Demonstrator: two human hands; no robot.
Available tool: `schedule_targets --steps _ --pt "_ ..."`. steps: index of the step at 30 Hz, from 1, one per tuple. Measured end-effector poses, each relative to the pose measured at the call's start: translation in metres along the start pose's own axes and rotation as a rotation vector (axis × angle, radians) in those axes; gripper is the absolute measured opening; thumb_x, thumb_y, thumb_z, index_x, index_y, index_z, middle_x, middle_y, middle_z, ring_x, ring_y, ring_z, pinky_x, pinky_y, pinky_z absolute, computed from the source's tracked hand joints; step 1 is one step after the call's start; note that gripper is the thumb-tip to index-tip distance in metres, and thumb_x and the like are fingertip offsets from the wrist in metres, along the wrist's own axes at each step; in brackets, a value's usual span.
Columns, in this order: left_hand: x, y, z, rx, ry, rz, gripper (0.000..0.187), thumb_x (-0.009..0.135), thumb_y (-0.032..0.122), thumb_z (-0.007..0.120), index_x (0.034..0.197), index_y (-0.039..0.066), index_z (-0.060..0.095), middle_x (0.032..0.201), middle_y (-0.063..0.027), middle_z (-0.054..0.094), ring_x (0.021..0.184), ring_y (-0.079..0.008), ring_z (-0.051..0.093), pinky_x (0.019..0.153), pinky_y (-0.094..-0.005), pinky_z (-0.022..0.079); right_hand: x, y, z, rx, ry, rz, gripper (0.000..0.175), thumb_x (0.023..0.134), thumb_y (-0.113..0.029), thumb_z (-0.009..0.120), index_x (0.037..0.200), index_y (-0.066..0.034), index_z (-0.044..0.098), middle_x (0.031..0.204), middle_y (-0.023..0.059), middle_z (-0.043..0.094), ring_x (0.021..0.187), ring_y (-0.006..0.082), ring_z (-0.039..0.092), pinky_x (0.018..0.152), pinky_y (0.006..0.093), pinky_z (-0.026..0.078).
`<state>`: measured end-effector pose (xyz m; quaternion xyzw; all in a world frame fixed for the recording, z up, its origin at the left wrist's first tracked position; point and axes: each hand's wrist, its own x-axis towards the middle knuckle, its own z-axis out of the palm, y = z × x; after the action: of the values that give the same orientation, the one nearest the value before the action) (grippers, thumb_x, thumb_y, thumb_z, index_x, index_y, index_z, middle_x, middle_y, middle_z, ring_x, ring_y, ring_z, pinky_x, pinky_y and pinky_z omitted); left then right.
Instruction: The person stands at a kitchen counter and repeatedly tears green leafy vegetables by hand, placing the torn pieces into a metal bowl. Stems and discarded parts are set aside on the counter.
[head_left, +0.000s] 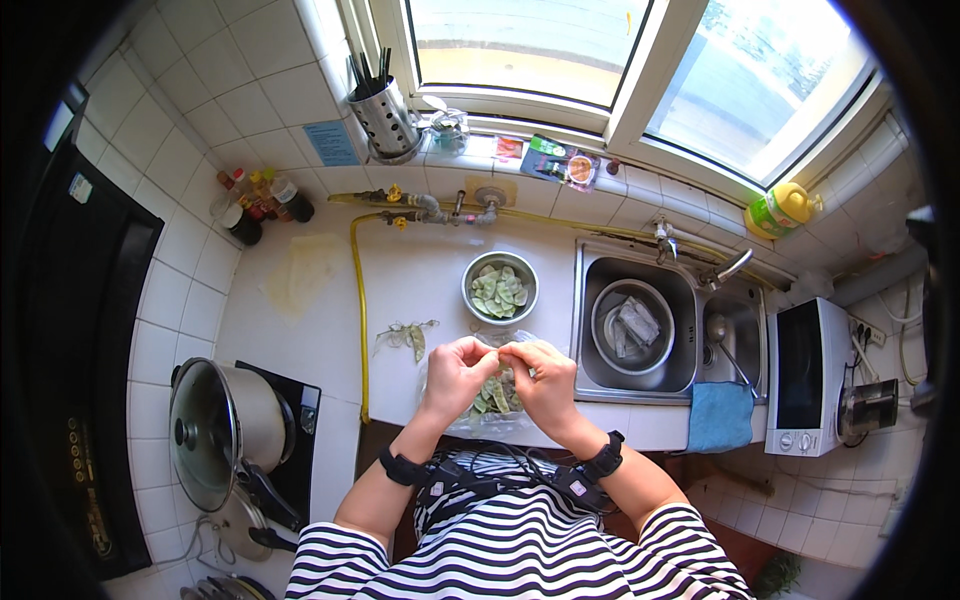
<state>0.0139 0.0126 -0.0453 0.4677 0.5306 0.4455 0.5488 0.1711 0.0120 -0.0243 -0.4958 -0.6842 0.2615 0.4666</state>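
Above a clear plastic bag (480, 429) of flat green bean pods (496, 396), my left hand (456, 375) and my right hand (546, 379) meet fingertip to fingertip. Both pinch a small green bean pod, which the fingers mostly hide. Just beyond them stands a round metal bowl (466, 298) with several flat pale-green pods (499, 291) in it. Strings and thin trimmings of the pods (414, 339) lie on the white counter (420, 281), left of the bag.
A steel sink (585, 337) at right holds a metal basin (598, 330); a blue cloth (720, 416) hangs over its front edge. Farther right is a microwave (802, 375). A yellow hose (361, 315) crosses the counter. At left, a lidded pot (259, 412) sits on a black cooktop (304, 457).
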Motion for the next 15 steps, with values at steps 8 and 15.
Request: schedule_targets --steps 8,15 --pt "0.0022 -0.0026 -0.0016 -0.385 -0.056 -0.104 0.015 0.094 0.011 0.067 0.092 -0.004 0.069 0.087 -0.0068 0.072 0.076 -0.0119 0.068 0.075 -0.0288 0.059 0.002 -0.004 -0.0007 -0.01 0.047 -0.154 0.015 0.082 0.004 0.069 0.094 -0.0018 0.072 0.085 0.0136 0.07 0.078 0.0302 0.068 0.069 0.0357 0.054" --pt "-0.0029 0.0041 -0.002 -0.412 -0.077 -0.124 0.017 0.092 0.01 0.071 0.103 -0.004 0.071 0.092 -0.009 0.074 0.082 -0.0149 0.071 0.083 -0.0275 0.058 0.0081 0.0012 -0.0056 0.243 -0.005 0.249 0.011 0.084 0.003 0.071 0.092 0.0003 0.076 0.088 0.009 0.075 0.078 0.0136 0.069 0.074 0.0267 0.055"
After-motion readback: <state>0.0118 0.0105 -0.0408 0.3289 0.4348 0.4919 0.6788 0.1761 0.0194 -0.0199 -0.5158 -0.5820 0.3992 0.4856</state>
